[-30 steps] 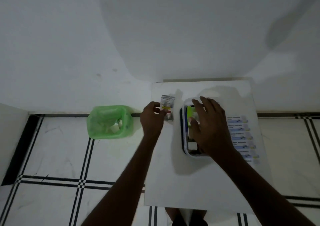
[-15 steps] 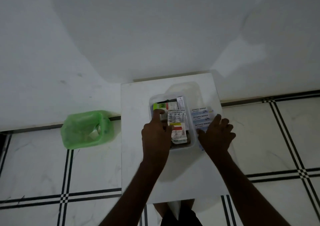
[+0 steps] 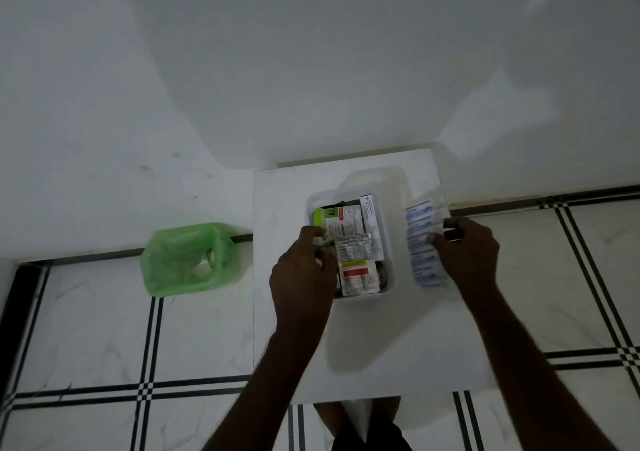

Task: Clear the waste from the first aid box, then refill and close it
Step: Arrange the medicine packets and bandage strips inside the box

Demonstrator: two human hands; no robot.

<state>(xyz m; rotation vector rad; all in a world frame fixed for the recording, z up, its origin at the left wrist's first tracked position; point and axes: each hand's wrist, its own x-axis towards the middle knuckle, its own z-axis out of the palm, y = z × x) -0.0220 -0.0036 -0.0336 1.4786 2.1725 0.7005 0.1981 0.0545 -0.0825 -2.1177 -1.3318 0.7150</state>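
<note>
**Open first aid box on the white table, both hands working**

Taking the small square white table (image 3: 381,353) as the reference: it stands against the pale wall on a white tiled floor (image 3: 86,329) with black double lines. Off its left edge, down on the floor, sits a bin lined with a translucent green plastic bag (image 3: 187,260), a few pale scraps showing inside.

Toward the far middle of the table is the open white plastic first aid box (image 3: 389,243), a rounded rectangle packed with stuff: a green carton (image 3: 320,216) at its far left corner, white medicine boxes, a silvery blister strip (image 3: 358,247) across the middle, and a red-and-white sachet (image 3: 358,277) at the near end.

Just right of the box, on the table, lies a fanned row of blue-and-white bandage packets (image 3: 420,243).

The left hand (image 3: 301,277) is over the box's left edge, fingers curled onto the packs there; whether it's actually pinching one I can't tell. The right hand (image 3: 465,253) sits at the packets, fingers bent and touching them, grip unclear too.
</note>
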